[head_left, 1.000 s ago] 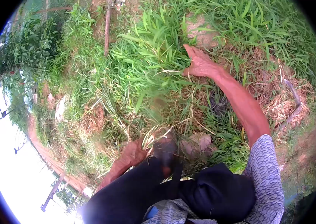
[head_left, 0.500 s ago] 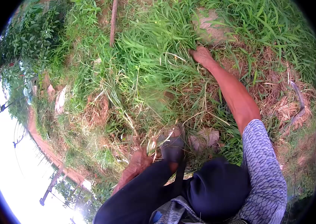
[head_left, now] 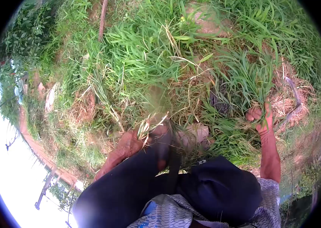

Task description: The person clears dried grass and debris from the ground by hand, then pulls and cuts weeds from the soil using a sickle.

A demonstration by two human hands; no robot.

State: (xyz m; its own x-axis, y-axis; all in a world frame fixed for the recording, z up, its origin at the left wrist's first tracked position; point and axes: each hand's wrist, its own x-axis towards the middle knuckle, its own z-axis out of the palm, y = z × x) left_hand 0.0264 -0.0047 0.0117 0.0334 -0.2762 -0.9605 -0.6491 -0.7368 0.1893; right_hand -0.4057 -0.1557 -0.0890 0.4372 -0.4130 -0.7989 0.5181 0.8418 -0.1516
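Observation:
My right hand (head_left: 260, 117) is closed round a tuft of long green grass (head_left: 249, 81), its blades fanning upward from the fist. Low at centre-left, beside my bent leg, my left hand (head_left: 127, 145) is closed on pale grass stalks (head_left: 144, 128) that stick out past its fingers. Part of this hand is hidden by the dark trouser leg (head_left: 130, 178). My foot (head_left: 161, 138), in dark footwear, is close to its fingertips.
A curved grey piece (head_left: 295, 95), blade or stick, lies on dry grass (head_left: 282, 102) at the right. A flat stone (head_left: 196, 133) lies near my foot, another (head_left: 210, 21) farther off. A thin wooden pole (head_left: 103, 21) stands out at the top. Leafy bushes (head_left: 22, 41) grow at upper left.
My right hand has come back from the grass by the far stone, down and to the right, with a green tuft in it. My left hand still grips the pale stalks.

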